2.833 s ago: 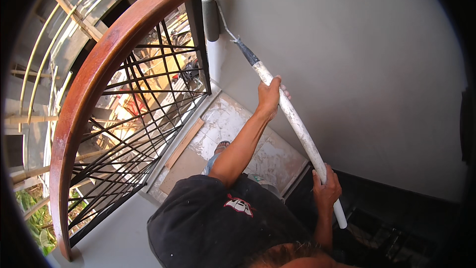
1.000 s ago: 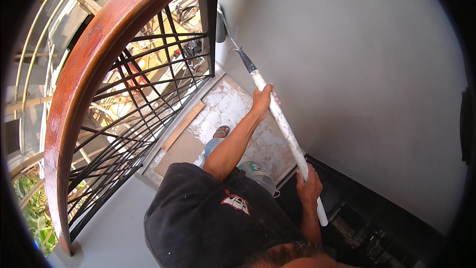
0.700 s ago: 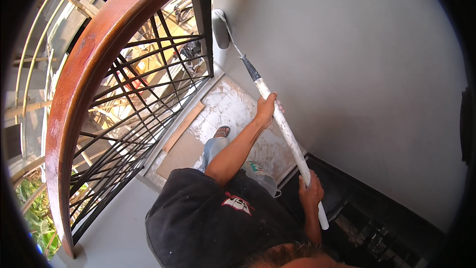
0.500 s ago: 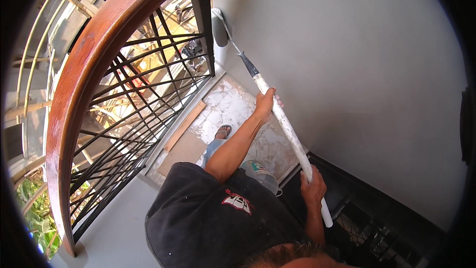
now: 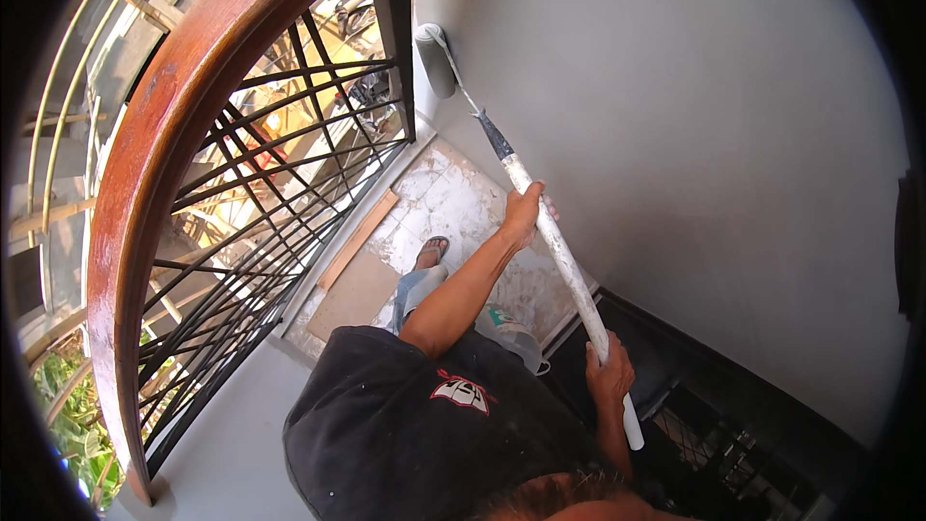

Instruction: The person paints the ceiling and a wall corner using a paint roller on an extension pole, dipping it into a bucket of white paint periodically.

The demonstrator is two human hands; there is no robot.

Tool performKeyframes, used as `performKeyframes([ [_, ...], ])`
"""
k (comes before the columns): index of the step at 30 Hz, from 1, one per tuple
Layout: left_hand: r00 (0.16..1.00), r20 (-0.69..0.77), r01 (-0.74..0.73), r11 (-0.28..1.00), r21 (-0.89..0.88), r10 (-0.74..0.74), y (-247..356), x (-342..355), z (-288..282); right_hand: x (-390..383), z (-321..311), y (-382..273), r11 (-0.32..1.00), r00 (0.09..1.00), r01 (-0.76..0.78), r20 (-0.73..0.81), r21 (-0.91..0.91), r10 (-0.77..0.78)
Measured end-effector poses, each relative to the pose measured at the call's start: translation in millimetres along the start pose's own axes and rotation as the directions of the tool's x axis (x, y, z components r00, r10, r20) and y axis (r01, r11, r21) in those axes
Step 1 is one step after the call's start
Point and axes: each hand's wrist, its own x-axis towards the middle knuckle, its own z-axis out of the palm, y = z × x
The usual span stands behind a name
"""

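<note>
A paint roller with a grey-white sleeve lies against the grey wall, close to the wall's left corner. Its dark handle is fixed on a long white pole spattered with paint, which slants down to the right. My left hand is wrapped round the upper part of the pole, just below the handle. Lower down, my right hand grips the pole near its bottom end, which sticks out past the fist.
A curved wooden handrail with crossing black metal bars runs along the left. Beside my legs stands a translucent bucket on the paint-stained floor. A wooden strip lies along the railing base. Dark steps drop at lower right.
The roller head has moved slightly right and down along the wall, away from the corner. The pole and both hands have shifted a little with it, still gripping.
</note>
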Motion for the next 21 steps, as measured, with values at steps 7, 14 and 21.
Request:
performKeyframes([
  [7,0.999,-0.039,-0.027,0.999,-0.029,0.026,37.1,33.3,-16.0,35.0,-7.8,-42.0,0.999,0.998,-0.022,0.051,-0.026,0.023],
  [14,0.999,-0.035,0.012,1.0,-0.007,-0.012,16.4,13.3,-8.6,9.2,-3.1,-22.2,0.999,0.999,-0.033,0.035,-0.031,0.034],
  [21,0.998,-0.055,-0.002,0.999,-0.043,0.0,40.9,37.4,-20.2,43.1,-1.1,-42.7,0.999,0.998,0.002,0.056,-0.032,0.0],
])
